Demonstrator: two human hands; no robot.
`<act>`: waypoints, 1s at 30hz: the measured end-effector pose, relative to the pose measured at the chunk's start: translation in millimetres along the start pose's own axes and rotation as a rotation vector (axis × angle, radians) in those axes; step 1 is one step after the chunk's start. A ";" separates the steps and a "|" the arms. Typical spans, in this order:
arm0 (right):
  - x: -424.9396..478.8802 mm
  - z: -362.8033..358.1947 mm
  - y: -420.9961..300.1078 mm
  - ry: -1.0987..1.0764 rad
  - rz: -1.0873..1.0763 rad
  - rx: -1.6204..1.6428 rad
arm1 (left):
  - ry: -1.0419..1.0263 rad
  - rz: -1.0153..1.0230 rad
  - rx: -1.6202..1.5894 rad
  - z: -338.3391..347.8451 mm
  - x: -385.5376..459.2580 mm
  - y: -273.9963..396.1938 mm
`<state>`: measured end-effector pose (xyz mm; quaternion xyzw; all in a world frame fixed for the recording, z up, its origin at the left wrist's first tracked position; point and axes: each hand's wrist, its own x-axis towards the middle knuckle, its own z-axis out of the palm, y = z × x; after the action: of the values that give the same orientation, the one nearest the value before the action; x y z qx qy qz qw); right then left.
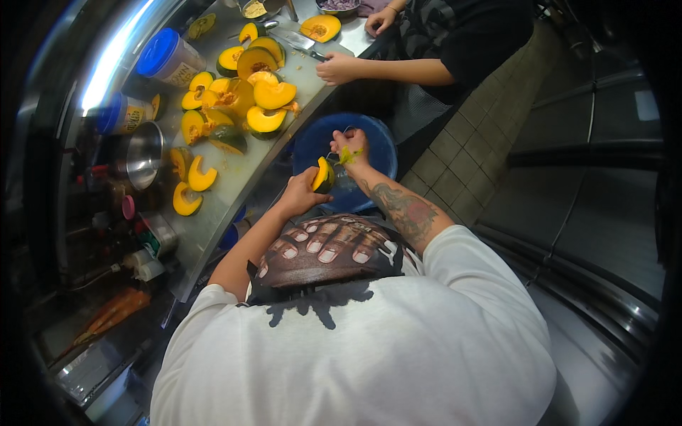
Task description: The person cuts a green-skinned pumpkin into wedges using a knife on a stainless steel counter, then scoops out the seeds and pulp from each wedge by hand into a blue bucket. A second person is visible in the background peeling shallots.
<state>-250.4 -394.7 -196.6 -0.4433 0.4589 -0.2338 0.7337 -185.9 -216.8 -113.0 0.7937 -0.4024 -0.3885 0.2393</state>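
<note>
My left hand (302,193) grips a curved pumpkin wedge (323,177), with orange flesh and dark green skin. Close beside it, my right hand (352,149) is closed around a thin metal tool (331,156), mostly hidden by the fingers, so its kind is unclear. A yellow-green strip (349,155), perhaps peel, hangs at my right wrist. Both hands are over or beside a round blue plastic tub (388,154) below counter height. Left of the tub, cut pumpkin pieces (274,95) are heaped on a pale cutting surface (234,173), some with seeds and pulp still inside.
A co-worker's hand (338,68) holds a knife (310,51) on the counter ahead. Blue-lidded containers (170,57) and a steel bowl (145,155) line the counter's back. Its metal edge (250,178) runs left of the tub. Tiled floor (453,154) lies to the right.
</note>
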 end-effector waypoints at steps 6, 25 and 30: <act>-12.2 10.7 16.2 -0.045 0.005 0.084 | -0.052 0.032 -0.343 13.5 2.3 -14.7; -14.6 -21.3 -36.8 -0.259 0.331 0.524 | -0.197 -0.070 -1.809 11.8 7.6 3.8; -20.9 -19.8 -57.3 -0.388 0.175 0.358 | 0.042 -0.183 -1.596 12.5 0.7 19.0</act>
<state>-274.0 -416.2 -140.9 -0.3017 0.2978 -0.1577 0.8919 -204.4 -228.9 -107.4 0.4202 0.0682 -0.5619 0.7093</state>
